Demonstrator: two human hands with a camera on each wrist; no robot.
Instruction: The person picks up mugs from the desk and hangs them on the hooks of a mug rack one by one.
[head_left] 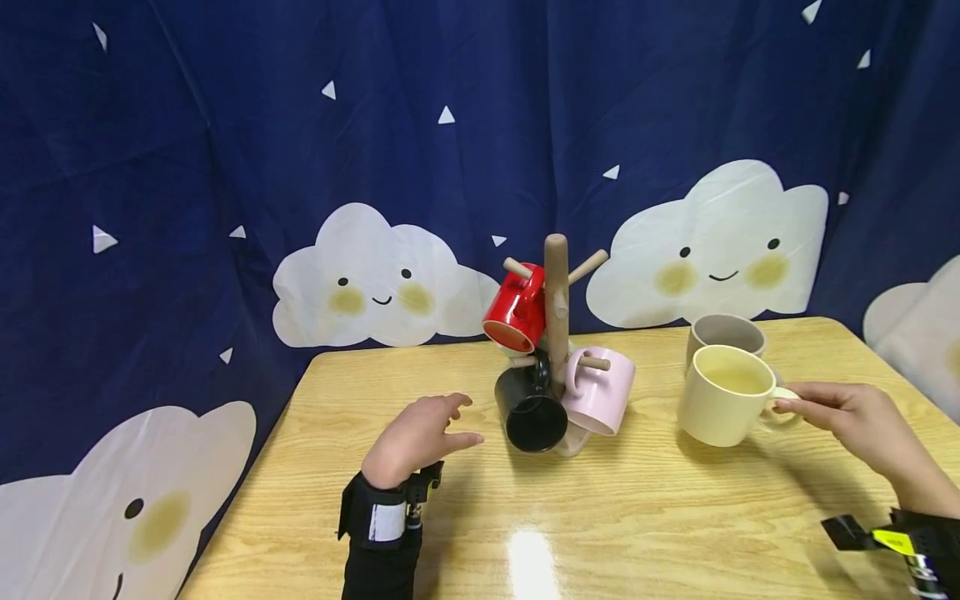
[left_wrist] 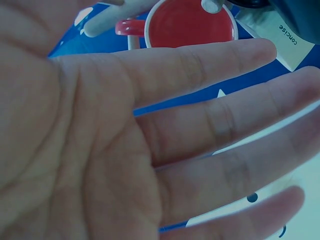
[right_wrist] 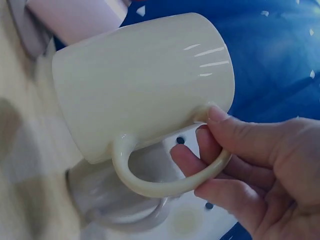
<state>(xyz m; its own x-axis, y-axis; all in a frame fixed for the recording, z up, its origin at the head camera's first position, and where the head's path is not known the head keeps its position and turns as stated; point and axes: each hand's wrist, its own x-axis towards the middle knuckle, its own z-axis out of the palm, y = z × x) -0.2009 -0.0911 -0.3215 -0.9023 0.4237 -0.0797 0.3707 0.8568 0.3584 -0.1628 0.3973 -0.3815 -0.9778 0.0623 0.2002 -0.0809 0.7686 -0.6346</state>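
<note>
My right hand [head_left: 862, 417] pinches the handle of a cream-yellow mug [head_left: 712, 412] between thumb and fingers. The mug is upright in the head view and looks raised off the table. In the right wrist view, the thumb lies at the top of its handle [right_wrist: 150, 188], with fingers through the loop. To the left, my left hand [head_left: 420, 437] hovers with fingers extended, holding nothing, beside a wooden mug tree [head_left: 557, 321]. A red mug [head_left: 512, 317], a black mug [head_left: 516, 396] and a pink mug [head_left: 613, 387] hang on it by their handles.
A grey mug [head_left: 701, 332] stands behind the yellow one, partly hidden. One upper peg [head_left: 588, 266] of the tree points back right with no mug on it. Behind the wooden table [head_left: 622, 517] hangs a dark blue curtain [head_left: 247, 108] with clouds.
</note>
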